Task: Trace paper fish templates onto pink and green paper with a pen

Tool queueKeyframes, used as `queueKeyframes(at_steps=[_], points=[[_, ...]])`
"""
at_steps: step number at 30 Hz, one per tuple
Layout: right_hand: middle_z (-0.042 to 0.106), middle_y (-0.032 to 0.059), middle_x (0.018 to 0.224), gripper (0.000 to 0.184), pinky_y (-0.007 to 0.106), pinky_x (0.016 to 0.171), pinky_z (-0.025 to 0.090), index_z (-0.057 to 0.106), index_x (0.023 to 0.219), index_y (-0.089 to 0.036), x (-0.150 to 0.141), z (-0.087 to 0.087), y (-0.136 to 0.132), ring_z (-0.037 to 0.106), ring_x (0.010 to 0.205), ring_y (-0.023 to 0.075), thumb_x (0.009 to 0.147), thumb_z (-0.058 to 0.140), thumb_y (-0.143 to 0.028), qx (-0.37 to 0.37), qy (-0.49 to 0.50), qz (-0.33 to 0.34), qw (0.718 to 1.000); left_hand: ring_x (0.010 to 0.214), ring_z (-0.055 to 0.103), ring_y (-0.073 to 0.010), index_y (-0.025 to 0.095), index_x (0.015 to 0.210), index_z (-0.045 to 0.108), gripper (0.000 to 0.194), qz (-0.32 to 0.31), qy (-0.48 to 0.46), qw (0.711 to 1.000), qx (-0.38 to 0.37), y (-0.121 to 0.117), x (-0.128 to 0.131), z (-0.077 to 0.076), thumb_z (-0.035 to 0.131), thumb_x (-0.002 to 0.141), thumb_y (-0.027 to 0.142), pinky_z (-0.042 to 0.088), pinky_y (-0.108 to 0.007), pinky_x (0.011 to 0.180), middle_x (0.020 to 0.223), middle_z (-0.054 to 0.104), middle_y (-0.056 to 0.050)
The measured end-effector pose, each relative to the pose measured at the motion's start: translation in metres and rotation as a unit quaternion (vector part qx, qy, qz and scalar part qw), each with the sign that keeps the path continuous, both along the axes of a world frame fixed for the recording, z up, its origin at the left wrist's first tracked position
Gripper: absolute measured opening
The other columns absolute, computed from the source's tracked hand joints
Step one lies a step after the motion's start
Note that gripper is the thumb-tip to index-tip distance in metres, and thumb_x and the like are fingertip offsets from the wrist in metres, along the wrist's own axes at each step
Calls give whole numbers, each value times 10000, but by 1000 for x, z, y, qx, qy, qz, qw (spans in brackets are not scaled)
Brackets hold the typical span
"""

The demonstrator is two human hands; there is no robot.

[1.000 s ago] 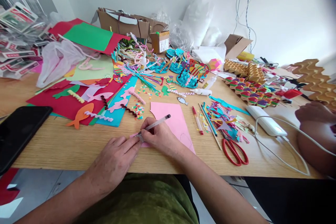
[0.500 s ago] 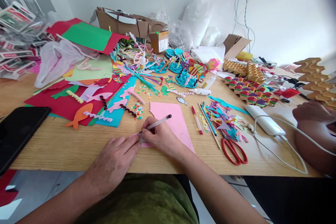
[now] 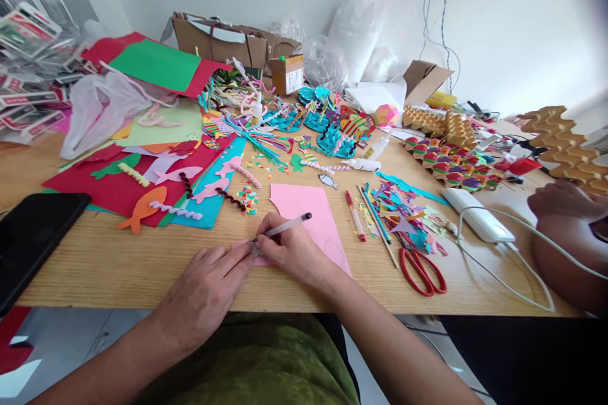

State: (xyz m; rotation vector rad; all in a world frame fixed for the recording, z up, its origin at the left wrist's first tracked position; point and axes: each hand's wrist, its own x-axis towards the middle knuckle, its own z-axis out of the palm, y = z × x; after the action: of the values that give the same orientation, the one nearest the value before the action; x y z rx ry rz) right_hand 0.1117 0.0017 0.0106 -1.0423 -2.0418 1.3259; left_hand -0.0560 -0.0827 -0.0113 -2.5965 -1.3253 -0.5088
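Note:
A sheet of pink paper lies on the table in front of me, with a faint rounded outline drawn near its lower right. My right hand is closed around a pen with a clear barrel and dark end cap, its tip low over the paper's left part. My left hand lies flat with fingers stretched out, its fingertips pressing the paper's lower left corner beside the pen tip. A small greyish piece shows between the fingertips, mostly covered. A red pen and red-handled scissors lie to the right.
Fish cutouts, such as an orange fish, rest on coloured sheets at left, near a black phone. Paper scraps and a white power bank with a cable lie right. Another person's arm rests at the right edge.
The pen in my right hand has tilted slightly, its cap end lower and further right. My left hand stays in place. The whole view has shifted a little.

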Motion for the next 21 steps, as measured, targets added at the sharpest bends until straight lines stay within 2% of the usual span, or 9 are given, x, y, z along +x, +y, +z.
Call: queueKeyframes(at_steps=[6,14,21], points=[[458,-65,582,96,189,475,314,483,745,-191,-1,-4,0,424,531,86,756,481,-96,-25,17,-31,999,902,578,-229,117,1098,635,387,-4,2,1000,9,1,0,-1,323,889,25,453,-369,762,1164,641,-101],[447,-65,581,82,196,481,311,476,745,-194,-1,-3,-2,416,521,87,759,475,-113,-2,5,-25,1000,902,573,-216,132,1110,634,387,-1,3,1000,-5,1,-1,-4,335,887,32,448,-360,775,1171,638,-94],[453,-67,581,93,193,486,329,471,744,-201,-3,-6,-1,427,527,89,753,470,-109,-15,26,-25,999,916,559,-226,113,1148,618,399,2,-1,1000,-3,0,-1,-5,307,909,39,441,-376,778,1189,628,-98]])
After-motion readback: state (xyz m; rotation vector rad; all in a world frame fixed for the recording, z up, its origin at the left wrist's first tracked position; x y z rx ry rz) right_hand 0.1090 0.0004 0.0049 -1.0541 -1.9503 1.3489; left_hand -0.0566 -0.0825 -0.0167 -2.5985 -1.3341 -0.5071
